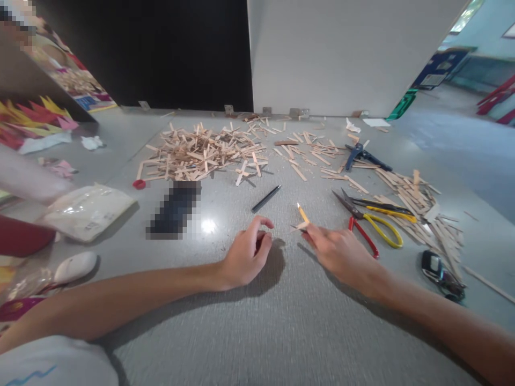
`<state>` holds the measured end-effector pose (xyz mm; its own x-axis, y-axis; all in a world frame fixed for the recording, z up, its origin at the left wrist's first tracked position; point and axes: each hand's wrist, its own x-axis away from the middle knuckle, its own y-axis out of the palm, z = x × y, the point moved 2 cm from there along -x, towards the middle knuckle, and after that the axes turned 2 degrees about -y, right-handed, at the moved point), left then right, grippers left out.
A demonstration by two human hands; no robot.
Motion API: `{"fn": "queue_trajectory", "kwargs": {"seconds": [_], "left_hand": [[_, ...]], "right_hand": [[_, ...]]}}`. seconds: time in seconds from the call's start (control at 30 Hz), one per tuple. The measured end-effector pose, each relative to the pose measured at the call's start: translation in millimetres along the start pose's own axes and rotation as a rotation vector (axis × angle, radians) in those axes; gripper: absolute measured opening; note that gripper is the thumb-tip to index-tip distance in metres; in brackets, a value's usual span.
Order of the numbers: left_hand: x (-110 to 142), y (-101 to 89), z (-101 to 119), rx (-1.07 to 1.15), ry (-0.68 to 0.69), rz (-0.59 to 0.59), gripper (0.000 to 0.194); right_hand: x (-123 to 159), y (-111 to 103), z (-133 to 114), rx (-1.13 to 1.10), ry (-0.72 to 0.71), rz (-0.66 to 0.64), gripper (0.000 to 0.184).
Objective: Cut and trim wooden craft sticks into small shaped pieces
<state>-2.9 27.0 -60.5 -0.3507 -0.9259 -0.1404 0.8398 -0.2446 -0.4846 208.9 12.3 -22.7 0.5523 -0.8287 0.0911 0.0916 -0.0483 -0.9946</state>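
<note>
Gray table [261, 332], black panel [161, 53] and pale panel [341, 59] behind | pale-tipped yellow implement [303, 213] pinched by right hand [338, 252] | left hand [245, 254] curled narrow

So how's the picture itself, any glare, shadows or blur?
Head view: bright glare spot on the table, left of the pen; soft shadow beside the left hand; background room blurred at far right; dark object pixelated.

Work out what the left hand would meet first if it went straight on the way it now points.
The left hand would probably first meet the small wooden piece held by the right hand, though one view leaves their heights unclear.
</note>
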Motion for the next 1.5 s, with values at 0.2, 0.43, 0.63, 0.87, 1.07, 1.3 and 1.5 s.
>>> {"fn": "queue_trajectory", "kwargs": {"seconds": [0.2,0.43,0.63,0.87,1.07,1.3,1.5], "left_hand": [[-1,-0.1,0,0.011,-0.003,-0.011,0.01],[-1,1.0,-1,0.033,0.014,-0.008,0.01],[0,0.4,-2,0.053,0.024,-0.001,0.012],[0,-0.7,0,0.059,-0.019,-0.015,0.011],[0,0.0,-1,0.068,-0.036,-0.025,0.013],[-1,-0.3,-1,0.074,-0.025,-0.026,0.013],[-1,-0.7,0,0.052,-0.029,-0.016,0.012]], "right_hand": [[-3,8,2,-0.023,-0.008,0.012,0.038],[-2,13,-4,-0.068,0.009,-0.012,0.03],[0,23,-4,-0.079,0.146,0.019,0.028],[-2,23,3,-0.135,0.128,0.127,0.034],[-3,34,6,-0.171,0.029,0.212,0.04],[-1,35,7,-0.177,-0.001,0.217,0.038],[-1,33,3,-0.169,-0.018,0.184,0.038]]}}
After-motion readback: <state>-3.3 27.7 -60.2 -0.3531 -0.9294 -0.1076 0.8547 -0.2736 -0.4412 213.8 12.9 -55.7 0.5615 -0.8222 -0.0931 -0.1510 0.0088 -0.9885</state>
